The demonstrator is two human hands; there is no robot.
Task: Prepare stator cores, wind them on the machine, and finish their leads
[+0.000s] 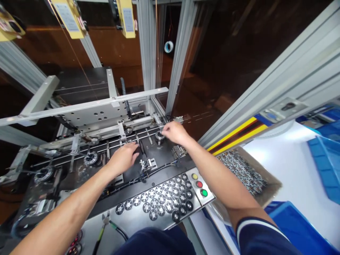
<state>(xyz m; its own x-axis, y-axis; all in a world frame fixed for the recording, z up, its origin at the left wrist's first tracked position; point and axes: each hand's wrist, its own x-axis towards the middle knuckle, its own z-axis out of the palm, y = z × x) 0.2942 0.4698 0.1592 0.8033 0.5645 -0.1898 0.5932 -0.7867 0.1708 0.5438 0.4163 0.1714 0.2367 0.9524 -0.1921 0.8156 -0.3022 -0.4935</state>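
Note:
Both my arms reach into a machine bed with rails and fixtures. My right hand [173, 132] is pinched on a small round toothed metal part [159, 135] seated on a fixture at the back of the bed. My left hand [124, 157] rests with curled fingers over another fixture [129, 142] on the rails; what lies under its fingers is hidden. Similar round parts sit on fixtures to the left [91, 158]. Several round toothed parts [162, 196] lie in rows on the steel front shelf below my hands.
A panel with yellow, red and green buttons [199, 184] sits right of the shelf. A cardboard box of metal parts [243, 171] stands at the right, with blue bins [328, 159] beyond. Cutting pliers [105, 226] lie near the front edge. Aluminium frame posts [145, 49] surround the bed.

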